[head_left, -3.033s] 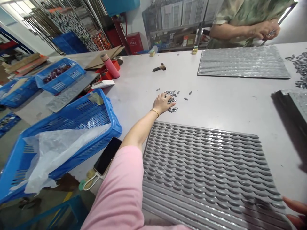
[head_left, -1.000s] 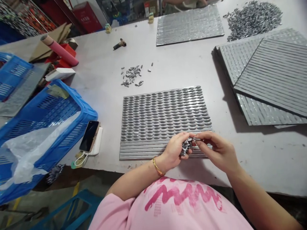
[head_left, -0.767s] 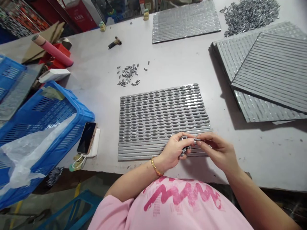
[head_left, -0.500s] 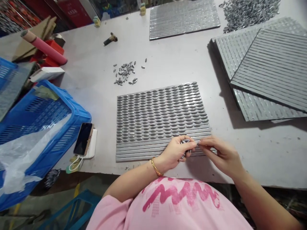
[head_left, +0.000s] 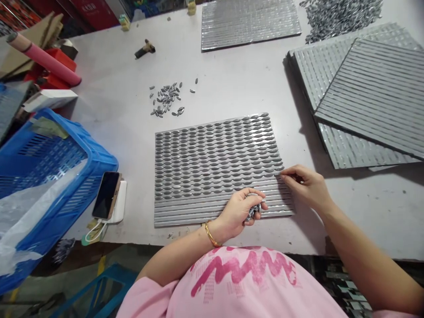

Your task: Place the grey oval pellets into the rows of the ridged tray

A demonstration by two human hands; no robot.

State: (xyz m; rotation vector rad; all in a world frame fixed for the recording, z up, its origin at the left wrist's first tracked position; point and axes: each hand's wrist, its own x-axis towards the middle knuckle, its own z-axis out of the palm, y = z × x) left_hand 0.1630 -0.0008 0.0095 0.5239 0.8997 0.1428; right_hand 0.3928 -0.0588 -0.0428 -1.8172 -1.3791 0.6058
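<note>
Left hand (head_left: 236, 213) cupped around grey spindle-shaped pieces (head_left: 253, 213) over grooved panel (head_left: 185, 209), which lies flat on surface (head_left: 232, 84). Right hand (head_left: 307, 184) at panel's right edge; grip unclear. Risk: loosened left-hand curl could spill pieces; careless right-hand brush could shift seated pieces (head_left: 217, 155).

Left hand (head_left: 239, 210) curls into a cupped grip, thumb (head_left: 254, 200) over bent fingers (head_left: 251, 191); left forearm (head_left: 179, 259) slants in from lower left. Right hand (head_left: 308, 185) sits farther forward, thumb-to-finger pinch; right forearm (head_left: 364, 251) angles from lower right.
</note>
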